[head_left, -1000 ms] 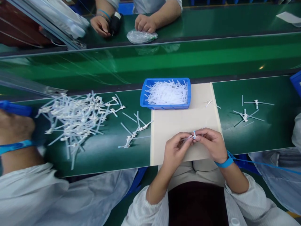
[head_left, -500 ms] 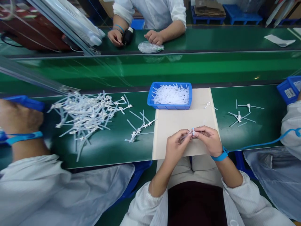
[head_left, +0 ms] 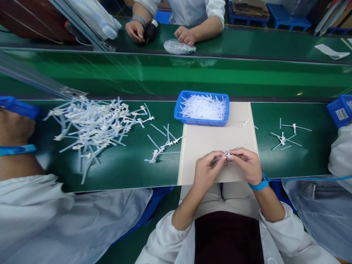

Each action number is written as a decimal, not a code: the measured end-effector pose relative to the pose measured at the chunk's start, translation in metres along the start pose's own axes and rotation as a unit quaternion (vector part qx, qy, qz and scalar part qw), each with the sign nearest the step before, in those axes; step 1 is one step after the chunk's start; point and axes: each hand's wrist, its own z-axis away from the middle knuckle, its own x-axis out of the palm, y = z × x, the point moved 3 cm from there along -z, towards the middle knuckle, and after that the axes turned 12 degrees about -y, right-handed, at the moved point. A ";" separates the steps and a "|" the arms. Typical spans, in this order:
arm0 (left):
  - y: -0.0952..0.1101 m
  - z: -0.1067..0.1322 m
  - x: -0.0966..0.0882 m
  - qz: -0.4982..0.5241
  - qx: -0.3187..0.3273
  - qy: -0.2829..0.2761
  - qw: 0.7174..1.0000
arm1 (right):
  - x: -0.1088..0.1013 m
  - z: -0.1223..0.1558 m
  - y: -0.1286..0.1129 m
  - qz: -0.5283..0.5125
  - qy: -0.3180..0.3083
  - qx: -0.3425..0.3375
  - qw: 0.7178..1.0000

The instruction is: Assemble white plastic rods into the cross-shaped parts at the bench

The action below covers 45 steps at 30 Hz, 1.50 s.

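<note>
My left hand [head_left: 206, 168] and my right hand [head_left: 246, 164] meet over the near part of a beige mat [head_left: 209, 141]. Both pinch one small white plastic piece with a thin tube and a blue part [head_left: 227, 154] between their fingertips. A blue wrist strap [head_left: 260, 182] circles my right wrist. Beyond my hands a blue tray [head_left: 202, 107] stands at the mat's far edge, filled with thin white plastic tubes. A single white piece [head_left: 246, 122] lies on the mat to the right of the tray.
A big heap of white tubed pieces [head_left: 96, 126] covers the green bench to the left, with a smaller cluster [head_left: 162, 146] nearer the mat. A few pieces [head_left: 283, 137] lie to the right. Co-workers in white coats sit on both sides; another person's hands [head_left: 162, 33] rest beyond the green conveyor by a clear bag [head_left: 178, 47].
My hands stay together on the small piece with only slight finger movement. The view has shifted a little.
</note>
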 end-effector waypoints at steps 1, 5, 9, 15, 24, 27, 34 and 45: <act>0.000 0.000 0.000 -0.002 0.002 0.003 1.000 | 0.000 0.000 -0.002 0.012 -0.001 -0.002 1.000; 0.002 -0.001 -0.002 0.002 -0.007 0.011 1.000 | 0.000 0.001 -0.005 0.037 0.000 0.006 0.999; 0.002 -0.003 -0.002 0.022 -0.015 0.011 1.000 | -0.003 0.001 -0.002 0.035 0.004 0.024 0.999; 0.002 -0.003 0.000 0.045 -0.029 0.019 0.998 | -0.007 0.001 0.006 0.037 0.031 0.042 0.998; 0.002 -0.004 -0.002 0.044 -0.018 0.008 0.999 | -0.006 -0.001 0.005 0.050 0.016 0.034 0.998; 0.001 -0.003 -0.002 0.041 -0.005 0.007 0.999 | -0.006 -0.002 0.002 0.063 0.010 0.032 0.997; -0.004 -0.001 0.000 -0.012 0.005 0.021 1.000 | -0.001 -0.004 -0.001 0.081 0.008 0.034 0.996; -0.005 -0.003 0.005 0.045 0.002 0.039 0.998 | 0.001 -0.002 -0.007 0.101 0.019 -0.018 0.995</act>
